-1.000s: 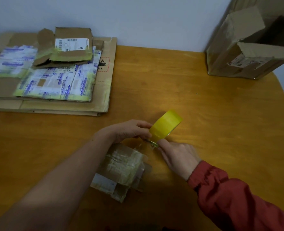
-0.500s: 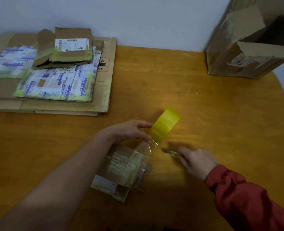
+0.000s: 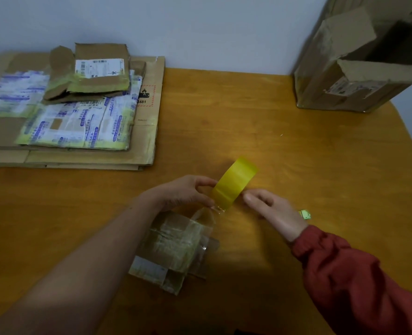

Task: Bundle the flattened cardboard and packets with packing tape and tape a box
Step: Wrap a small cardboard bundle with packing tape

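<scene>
My left hand (image 3: 185, 192) grips a yellow roll of packing tape (image 3: 234, 183) above the wooden table (image 3: 248, 122). A clear strip of tape (image 3: 206, 215) runs from the roll down to a small taped cardboard bundle (image 3: 173, 247) lying below my left wrist. My right hand (image 3: 270, 206), in a red sleeve, sits just right of the roll with loosely curled fingers and holds nothing; its fingertips are at the roll's edge. A stack of flattened cardboard (image 3: 147, 141) with printed packets (image 3: 79, 126) lies at the back left.
A large open cardboard box (image 3: 354, 68) stands tilted at the back right corner against the wall. A small green and yellow object (image 3: 305, 213) lies on the table just behind my right hand. The table's right edge slants close to the box.
My right hand left the tape, set the small green object down to the right, then came back empty to the roll. My left hand kept the roll nearly still.
</scene>
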